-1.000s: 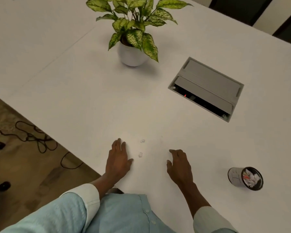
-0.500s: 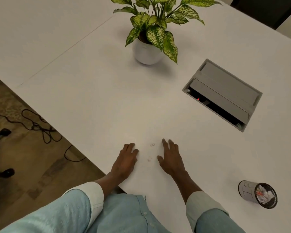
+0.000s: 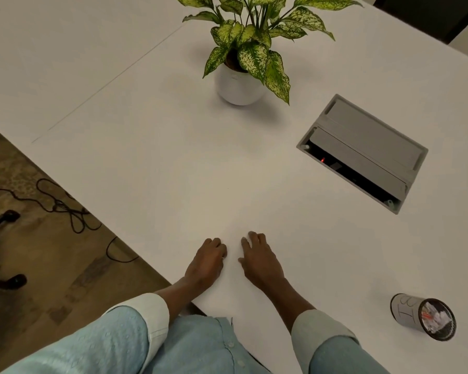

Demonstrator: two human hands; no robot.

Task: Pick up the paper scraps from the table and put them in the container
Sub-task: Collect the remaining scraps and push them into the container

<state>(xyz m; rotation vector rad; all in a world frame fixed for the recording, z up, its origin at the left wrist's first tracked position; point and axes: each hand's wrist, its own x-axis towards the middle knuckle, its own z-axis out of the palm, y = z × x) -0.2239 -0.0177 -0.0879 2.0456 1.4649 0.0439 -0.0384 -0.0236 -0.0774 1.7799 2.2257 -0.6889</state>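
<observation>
As our left hand (image 3: 207, 261) pinches a tiny paper scrap (image 3: 222, 257) and we cannot tell what our curled right hand (image 3: 260, 259) holds, it may slip free before reaching the container (image 3: 405, 310), well apart at right.

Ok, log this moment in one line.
left hand: pinching paper scrap | right hand: curled, contents unseen | container: apart, at right

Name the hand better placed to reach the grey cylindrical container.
Right, probably: the right hand lies nearer the grey cylindrical container, off to its right; the left hand would have to cross it.
</observation>
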